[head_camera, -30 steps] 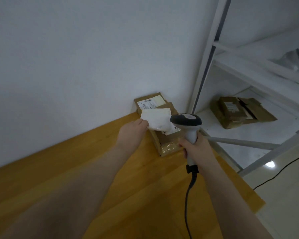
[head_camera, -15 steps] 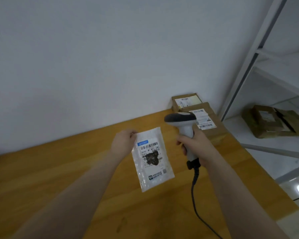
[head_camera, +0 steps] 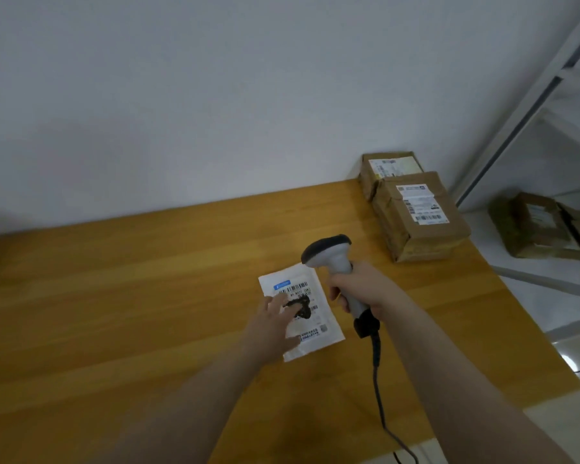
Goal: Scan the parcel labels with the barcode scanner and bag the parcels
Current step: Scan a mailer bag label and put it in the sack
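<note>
A flat white parcel pouch (head_camera: 310,318) with a barcode label lies face up on the wooden table (head_camera: 114,296). My left hand (head_camera: 275,324) rests flat on its left side, fingers spread over the label. My right hand (head_camera: 362,289) grips the handle of a grey barcode scanner (head_camera: 332,259), whose dark head is just above the pouch's top right corner. The scanner's black cable (head_camera: 379,390) trails toward me over the table.
Two brown cardboard parcels with white labels, a near one (head_camera: 419,219) and a far one (head_camera: 389,169), stand at the table's far right corner against the wall. More brown parcels (head_camera: 543,226) lie on a white metal shelf (head_camera: 516,118) to the right. The table's right edge drops to the floor.
My left hand took the white pouch off the brown parcels, carried it toward me and laid it flat on the table. The scanner stayed in my right hand, moving along with it.
</note>
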